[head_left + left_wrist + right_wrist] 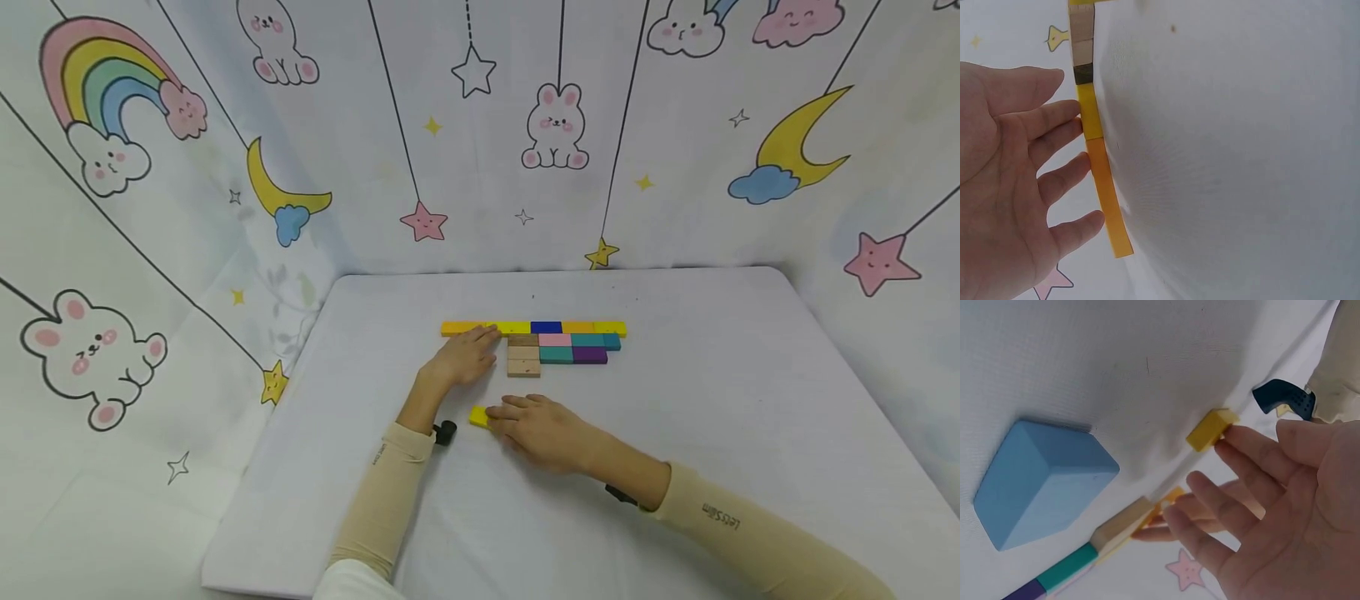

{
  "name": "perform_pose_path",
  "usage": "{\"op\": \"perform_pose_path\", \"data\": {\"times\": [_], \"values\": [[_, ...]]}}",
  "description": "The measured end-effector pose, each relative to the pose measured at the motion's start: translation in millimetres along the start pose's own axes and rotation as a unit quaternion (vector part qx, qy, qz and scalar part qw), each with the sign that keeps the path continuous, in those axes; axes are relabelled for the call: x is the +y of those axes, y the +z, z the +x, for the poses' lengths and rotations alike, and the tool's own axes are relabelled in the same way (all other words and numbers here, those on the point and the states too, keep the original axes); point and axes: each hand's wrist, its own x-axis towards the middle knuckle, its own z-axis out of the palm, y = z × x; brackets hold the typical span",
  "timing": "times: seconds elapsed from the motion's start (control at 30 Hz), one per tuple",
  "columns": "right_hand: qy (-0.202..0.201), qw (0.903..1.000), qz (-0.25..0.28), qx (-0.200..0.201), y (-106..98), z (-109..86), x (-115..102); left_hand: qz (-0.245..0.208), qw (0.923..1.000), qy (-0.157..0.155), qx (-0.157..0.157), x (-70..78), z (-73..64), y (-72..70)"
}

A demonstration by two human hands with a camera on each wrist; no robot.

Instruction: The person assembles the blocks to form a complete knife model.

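My left hand (465, 357) lies at the left part of a long row of blocks, its slightly bent fingertips against an orange block (1110, 200) and a yellow block (1090, 112). The thumb stands apart from the row. Nearer the front, my right hand (546, 433) hovers low over the table with fingers extended. Two of its fingertips touch a separate yellow block (1212, 430), which shows partly past the fingers in the head view. A light blue block (1047, 481) lies near that hand in the right wrist view; the head view does not show it.
Below the long row, shorter rows hold plain wooden blocks (523, 367), a pink block (555, 340), teal blocks (556, 356) and a purple block (590, 356). The white table (712, 375) meets a printed cloth backdrop (487, 167) behind.
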Motion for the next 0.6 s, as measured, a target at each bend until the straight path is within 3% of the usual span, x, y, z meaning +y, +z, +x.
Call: {"op": "perform_pose_path", "data": {"times": [0.23, 0.6], "values": [[0.008, 0.9995, -0.03, -0.009, -1.5, -1.7, -2.9, 0.004, 1.0, 0.001, 0.004, -1.2, 1.9, 2.2], [0.026, 0.9995, -0.01, -0.014, -2.7, -5.8, -3.9, -0.002, 1.0, -0.008, -0.002, -1.6, 3.4, 4.8]]}}
